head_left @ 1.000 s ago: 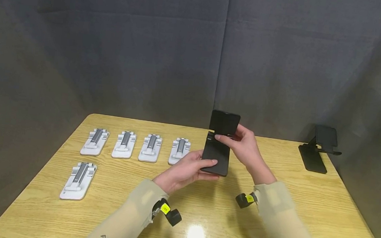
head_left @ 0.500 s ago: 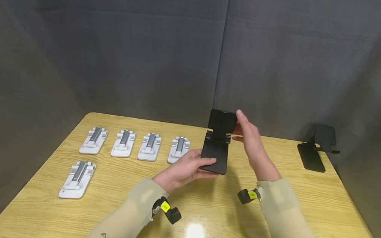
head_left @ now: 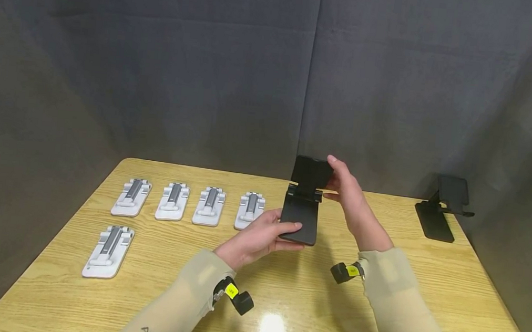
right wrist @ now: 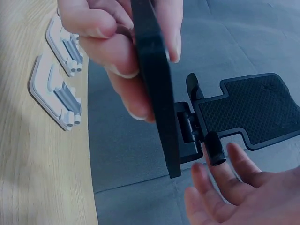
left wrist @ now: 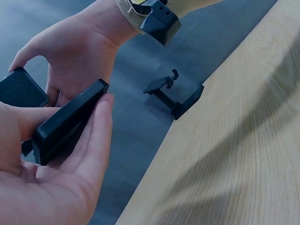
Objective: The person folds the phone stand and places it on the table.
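A black folding phone stand (head_left: pixel 300 217) is held up over the table, its upper plate (right wrist: pixel 253 108) swung out from the base. My left hand (head_left: pixel 259 238) grips the base, thumb on its face and fingers behind. In the left wrist view the same hand (left wrist: pixel 70 183) pinches the base's edge. My right hand (head_left: pixel 345 194) is at the upper plate's right edge, one fingertip at its top corner. Loosely bent fingers of this hand (right wrist: pixel 243 192) lie below the plate and hinge in the right wrist view, where the thumb is not visible.
Several white folded phone stands (head_left: pixel 208 206) lie at the table's left, one (head_left: pixel 108 252) nearer the front. Another black stand (head_left: pixel 436 220) stands unfolded at the far right. A dark grey curtain (head_left: pixel 207 76) hangs behind the wooden table (head_left: pixel 375 323).
My right thumb has left the front of the stand near the hinge. The right hand has shifted to the upper plate's right edge. My left hand keeps its grip on the base.
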### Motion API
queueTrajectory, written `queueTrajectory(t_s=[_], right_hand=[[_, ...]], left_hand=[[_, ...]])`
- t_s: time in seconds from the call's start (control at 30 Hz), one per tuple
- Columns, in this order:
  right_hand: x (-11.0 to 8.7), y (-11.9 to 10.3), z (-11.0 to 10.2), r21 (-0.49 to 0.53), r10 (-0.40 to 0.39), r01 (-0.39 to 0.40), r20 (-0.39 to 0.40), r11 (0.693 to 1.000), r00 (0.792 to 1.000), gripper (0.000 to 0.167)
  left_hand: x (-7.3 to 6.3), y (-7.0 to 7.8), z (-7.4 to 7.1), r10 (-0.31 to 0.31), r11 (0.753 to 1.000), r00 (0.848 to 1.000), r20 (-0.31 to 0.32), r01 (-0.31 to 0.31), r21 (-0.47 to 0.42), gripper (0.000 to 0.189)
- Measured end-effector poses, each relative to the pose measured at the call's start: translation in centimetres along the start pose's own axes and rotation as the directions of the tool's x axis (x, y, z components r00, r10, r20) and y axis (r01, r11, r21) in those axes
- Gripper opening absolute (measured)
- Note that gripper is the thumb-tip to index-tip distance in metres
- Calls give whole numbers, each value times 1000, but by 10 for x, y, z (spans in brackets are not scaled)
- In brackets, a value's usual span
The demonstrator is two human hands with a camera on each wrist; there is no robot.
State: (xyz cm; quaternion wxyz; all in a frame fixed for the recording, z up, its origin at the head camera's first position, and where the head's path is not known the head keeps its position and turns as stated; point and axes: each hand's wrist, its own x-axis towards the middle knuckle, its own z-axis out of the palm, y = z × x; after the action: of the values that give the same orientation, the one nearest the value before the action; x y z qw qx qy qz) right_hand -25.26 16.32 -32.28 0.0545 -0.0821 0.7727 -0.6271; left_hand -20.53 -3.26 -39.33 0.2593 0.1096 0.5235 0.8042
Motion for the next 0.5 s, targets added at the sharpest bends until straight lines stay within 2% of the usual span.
queueTrajectory(t_s=[0.17, 0.5], right_hand=[[-2, 4, 1, 22, -1, 0, 56, 1000, 998, 78], [-3, 9, 6, 9, -17, 17, 89, 1000, 996, 72]], left_hand=[[1, -3, -1, -7, 1000, 1000, 2, 7, 2, 37], [2, -3, -4, -4, 1000, 1000, -31, 5, 15, 36]])
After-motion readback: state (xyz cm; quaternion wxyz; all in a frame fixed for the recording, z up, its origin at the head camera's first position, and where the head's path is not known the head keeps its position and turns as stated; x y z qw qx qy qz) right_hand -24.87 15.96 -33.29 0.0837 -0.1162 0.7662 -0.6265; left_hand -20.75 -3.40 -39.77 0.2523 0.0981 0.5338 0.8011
